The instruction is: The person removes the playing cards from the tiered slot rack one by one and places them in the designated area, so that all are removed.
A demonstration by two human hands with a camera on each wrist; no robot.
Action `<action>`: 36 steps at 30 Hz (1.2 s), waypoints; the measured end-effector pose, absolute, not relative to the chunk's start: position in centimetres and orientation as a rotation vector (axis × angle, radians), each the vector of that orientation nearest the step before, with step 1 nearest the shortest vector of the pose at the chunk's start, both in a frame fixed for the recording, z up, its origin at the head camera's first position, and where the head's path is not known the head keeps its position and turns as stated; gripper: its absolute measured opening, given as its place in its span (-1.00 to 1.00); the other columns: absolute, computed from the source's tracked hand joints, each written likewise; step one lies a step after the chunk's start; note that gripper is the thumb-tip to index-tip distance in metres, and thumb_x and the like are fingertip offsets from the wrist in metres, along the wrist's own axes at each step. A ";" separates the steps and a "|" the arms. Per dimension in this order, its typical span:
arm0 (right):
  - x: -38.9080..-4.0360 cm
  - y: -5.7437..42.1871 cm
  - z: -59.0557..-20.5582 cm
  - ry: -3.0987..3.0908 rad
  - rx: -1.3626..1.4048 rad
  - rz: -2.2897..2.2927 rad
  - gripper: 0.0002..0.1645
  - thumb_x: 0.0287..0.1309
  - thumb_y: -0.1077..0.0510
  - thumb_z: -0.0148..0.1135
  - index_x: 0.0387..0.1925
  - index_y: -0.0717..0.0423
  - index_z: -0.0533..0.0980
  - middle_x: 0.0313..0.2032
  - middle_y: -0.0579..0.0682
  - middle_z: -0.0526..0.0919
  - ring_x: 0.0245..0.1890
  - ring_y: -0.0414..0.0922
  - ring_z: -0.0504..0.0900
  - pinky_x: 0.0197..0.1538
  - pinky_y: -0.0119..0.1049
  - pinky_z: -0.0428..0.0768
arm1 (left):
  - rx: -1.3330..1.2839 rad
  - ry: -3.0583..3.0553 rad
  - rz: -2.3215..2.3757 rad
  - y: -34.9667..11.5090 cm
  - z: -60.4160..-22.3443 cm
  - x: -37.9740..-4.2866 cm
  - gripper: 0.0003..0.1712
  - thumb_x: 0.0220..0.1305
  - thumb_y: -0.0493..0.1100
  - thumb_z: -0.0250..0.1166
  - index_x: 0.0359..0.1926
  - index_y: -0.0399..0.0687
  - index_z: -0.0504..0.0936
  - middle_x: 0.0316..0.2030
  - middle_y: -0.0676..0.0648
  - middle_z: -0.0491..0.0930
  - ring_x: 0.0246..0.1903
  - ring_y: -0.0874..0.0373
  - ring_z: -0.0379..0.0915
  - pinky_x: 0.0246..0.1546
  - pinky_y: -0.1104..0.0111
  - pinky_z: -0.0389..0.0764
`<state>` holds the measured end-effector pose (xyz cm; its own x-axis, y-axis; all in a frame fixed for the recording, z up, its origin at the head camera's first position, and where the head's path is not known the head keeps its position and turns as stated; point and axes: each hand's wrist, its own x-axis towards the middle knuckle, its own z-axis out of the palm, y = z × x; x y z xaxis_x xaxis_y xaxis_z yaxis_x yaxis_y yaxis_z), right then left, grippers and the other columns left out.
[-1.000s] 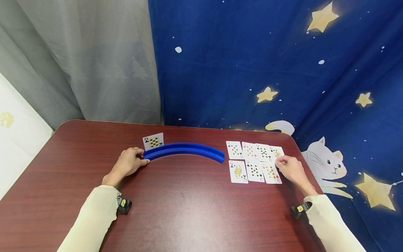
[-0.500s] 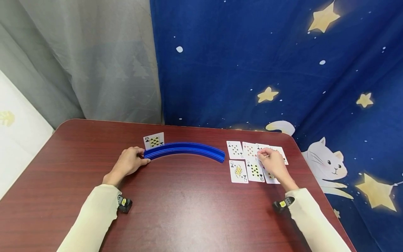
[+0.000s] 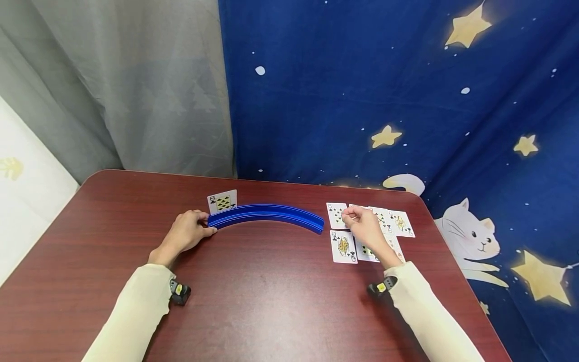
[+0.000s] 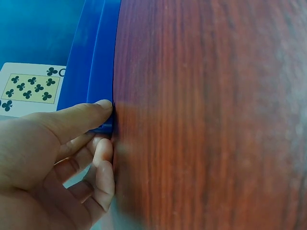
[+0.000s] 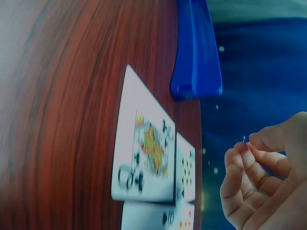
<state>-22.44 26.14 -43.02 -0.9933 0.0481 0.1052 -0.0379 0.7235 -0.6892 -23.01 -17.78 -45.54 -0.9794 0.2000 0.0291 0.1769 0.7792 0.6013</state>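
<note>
My left hand pinches the left end of a curved blue card holder, thumb on top and fingers at its end in the left wrist view. A clubs playing card shows above the holder's left part, its lower edge hidden by the blue rim. Over the face-up cards at the right, my right hand hovers with loosely curled fingers and nothing visible between them. It covers part of both rows. Closest in the right wrist view lies a clubs face card, with a pip card beyond.
The right-hand cards lie in two rows, partly overlapping; a face card ends the back row. Beneath everything is a dark red wooden table. A blue star-patterned curtain and a grey curtain hang behind its far edge.
My right hand has moved left across the cards, from the far-right card to the left part of the rows. My left hand keeps its grip on the holder's end.
</note>
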 end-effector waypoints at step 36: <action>-23.9 13.3 -43.1 -2.714 0.310 1.348 -0.87 0.22 0.21 0.31 -0.20 0.13 0.66 -0.36 -0.04 0.73 -0.44 -0.27 0.63 -0.33 -0.42 0.53 | 0.337 2.945 0.978 -17.8 -45.6 -23.0 -0.76 0.18 -0.17 0.42 -0.23 -0.28 0.68 -0.24 -0.22 0.62 -0.29 -0.06 0.46 -0.21 0.12 0.42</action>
<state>-23.86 13.26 -43.12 -0.9748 -0.1390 0.1747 -0.2232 0.5887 -0.7769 -22.99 -17.84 -45.65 -0.9765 0.2099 0.0482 0.1970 0.7804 0.5934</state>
